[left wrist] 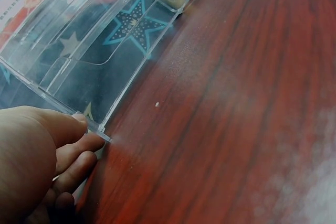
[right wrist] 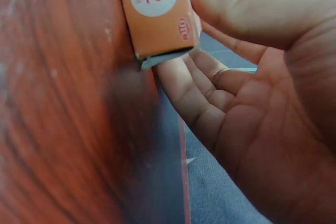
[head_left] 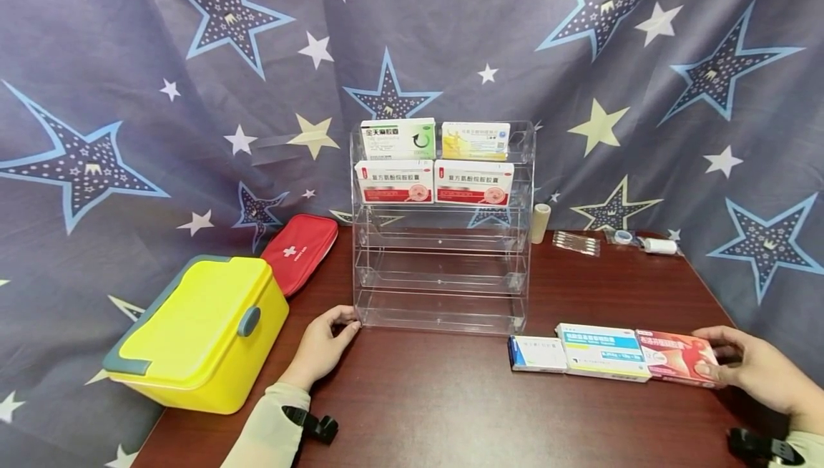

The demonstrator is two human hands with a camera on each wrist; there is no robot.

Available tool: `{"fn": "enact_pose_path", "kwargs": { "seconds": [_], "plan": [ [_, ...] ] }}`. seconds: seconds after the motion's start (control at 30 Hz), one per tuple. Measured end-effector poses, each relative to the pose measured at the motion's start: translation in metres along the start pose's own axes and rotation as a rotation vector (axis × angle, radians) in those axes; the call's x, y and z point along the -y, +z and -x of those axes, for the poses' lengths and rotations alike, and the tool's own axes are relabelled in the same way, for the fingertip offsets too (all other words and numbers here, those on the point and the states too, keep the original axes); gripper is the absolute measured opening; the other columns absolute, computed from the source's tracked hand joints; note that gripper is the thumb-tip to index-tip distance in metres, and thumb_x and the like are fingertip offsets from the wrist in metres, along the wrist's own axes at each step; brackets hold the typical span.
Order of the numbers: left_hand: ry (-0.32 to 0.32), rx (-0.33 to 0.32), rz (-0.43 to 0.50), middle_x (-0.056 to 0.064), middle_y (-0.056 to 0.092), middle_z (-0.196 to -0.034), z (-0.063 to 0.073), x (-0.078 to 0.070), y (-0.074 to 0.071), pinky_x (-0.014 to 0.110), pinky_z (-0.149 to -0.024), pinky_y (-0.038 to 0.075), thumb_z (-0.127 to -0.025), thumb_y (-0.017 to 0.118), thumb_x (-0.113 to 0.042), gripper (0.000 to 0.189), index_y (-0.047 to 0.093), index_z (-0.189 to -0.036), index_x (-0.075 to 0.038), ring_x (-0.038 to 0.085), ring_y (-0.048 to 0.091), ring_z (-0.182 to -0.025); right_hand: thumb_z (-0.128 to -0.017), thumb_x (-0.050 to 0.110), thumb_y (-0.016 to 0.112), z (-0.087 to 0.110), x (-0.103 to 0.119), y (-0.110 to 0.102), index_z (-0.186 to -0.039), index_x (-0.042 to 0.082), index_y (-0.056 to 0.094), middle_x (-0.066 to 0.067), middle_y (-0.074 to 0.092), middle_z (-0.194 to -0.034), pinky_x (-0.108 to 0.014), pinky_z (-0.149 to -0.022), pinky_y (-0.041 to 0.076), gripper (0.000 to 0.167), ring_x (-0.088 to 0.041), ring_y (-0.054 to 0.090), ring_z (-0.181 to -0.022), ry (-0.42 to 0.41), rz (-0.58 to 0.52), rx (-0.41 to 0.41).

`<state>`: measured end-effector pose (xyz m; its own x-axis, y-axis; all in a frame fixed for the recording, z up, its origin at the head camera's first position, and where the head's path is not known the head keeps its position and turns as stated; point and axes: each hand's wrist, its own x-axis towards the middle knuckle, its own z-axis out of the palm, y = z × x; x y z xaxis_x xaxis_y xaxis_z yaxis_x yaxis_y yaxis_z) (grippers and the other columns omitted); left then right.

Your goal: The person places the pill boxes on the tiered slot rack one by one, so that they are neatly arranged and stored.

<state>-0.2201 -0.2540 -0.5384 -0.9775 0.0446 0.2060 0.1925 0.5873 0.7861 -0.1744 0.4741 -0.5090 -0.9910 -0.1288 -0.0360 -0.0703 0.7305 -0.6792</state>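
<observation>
A clear tiered display rack [head_left: 440, 321] stands in the middle of the table. My left hand [head_left: 325, 343] pinches its lower left front corner, the thumb [left wrist: 68, 127] against the side panel. At the right my right hand [head_left: 749, 364] grips the end of a red medicine box [head_left: 676, 359], thumb in front and fingers behind; its orange end panel [right wrist: 157, 19] faces the right wrist camera. This box adjoins a blue-and-white medicine box [head_left: 606, 353] and a smaller white-and-blue box [head_left: 539, 355] in one row. Two red-and-white boxes [head_left: 395, 183] fill the rack's second tier.
On the rack's top tier are a green-and-white box [head_left: 399, 139] and a yellow-and-white box [head_left: 475, 140]. A yellow lidded case [head_left: 206, 332] and a red first-aid pouch [head_left: 299, 253] sit left. Behind, right, are a beige roll [head_left: 541, 223] and small packets [head_left: 576, 242].
</observation>
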Motion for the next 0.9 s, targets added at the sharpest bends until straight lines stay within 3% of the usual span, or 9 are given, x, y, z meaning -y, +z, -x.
{"fn": "enact_pose_path", "kwargs": {
  "seconds": [0.2, 0.43, 0.6, 0.7, 0.9],
  "plan": [
    [0.002, -0.001, 0.01, -0.003, 0.072, -0.103, -0.0004, -0.0007, 0.0, 0.044, -0.096, 0.051, -0.098, 0.076, -0.013, 0.017, 0.073, -0.114, -0.015, 0.014, 0.066, -0.101, -0.083, -0.002, 0.084, 0.0023, -0.0032, 0.001, -0.126, -0.015, 0.054, -0.005, 0.067, -0.096, -0.03, -0.059, 0.055, 0.054, -0.001, 0.06, -0.076, -0.027, -0.001, -0.068],
    [0.01, -0.003, 0.0, -0.005, 0.072, -0.103, 0.0001, 0.0006, 0.0005, 0.043, -0.095, 0.052, -0.098, 0.076, -0.013, 0.017, 0.073, -0.115, -0.016, 0.013, 0.066, -0.101, -0.083, 0.0, 0.085, 0.003, -0.0027, 0.0003, -0.12, -0.01, 0.06, -0.007, 0.068, -0.091, -0.024, -0.059, 0.05, 0.046, -0.002, 0.059, -0.072, -0.017, 0.076, -0.166],
    [0.011, -0.003, 0.002, -0.005, 0.072, -0.103, -0.0002, 0.0012, 0.0004, 0.043, -0.095, 0.052, -0.098, 0.076, -0.013, 0.017, 0.073, -0.115, -0.015, 0.014, 0.067, -0.101, -0.094, 0.007, 0.079, 0.0061, -0.0036, 0.0021, -0.114, -0.008, 0.062, 0.009, 0.068, -0.084, -0.023, -0.055, 0.052, 0.03, -0.002, 0.062, -0.068, -0.027, 0.034, -0.261],
    [0.011, 0.0, 0.001, -0.004, 0.072, -0.103, -0.0003, 0.0011, 0.0003, 0.043, -0.096, 0.051, -0.098, 0.076, -0.013, 0.017, 0.073, -0.115, -0.015, 0.014, 0.067, -0.101, -0.099, 0.006, 0.072, 0.0067, -0.0038, 0.0015, -0.112, -0.01, 0.061, 0.013, 0.068, -0.083, -0.023, -0.055, 0.054, 0.023, -0.002, 0.064, -0.068, -0.041, -0.017, -0.296],
    [0.002, 0.003, 0.003, -0.004, 0.072, -0.104, 0.0001, 0.0012, -0.0002, 0.043, -0.096, 0.051, -0.098, 0.076, -0.013, 0.017, 0.073, -0.115, -0.016, 0.014, 0.066, -0.102, -0.099, 0.004, 0.071, 0.0056, -0.002, -0.0011, -0.108, -0.009, 0.063, 0.016, 0.068, -0.082, -0.021, -0.055, 0.053, 0.017, 0.0, 0.063, -0.067, -0.032, -0.06, -0.335]
  ]
}}
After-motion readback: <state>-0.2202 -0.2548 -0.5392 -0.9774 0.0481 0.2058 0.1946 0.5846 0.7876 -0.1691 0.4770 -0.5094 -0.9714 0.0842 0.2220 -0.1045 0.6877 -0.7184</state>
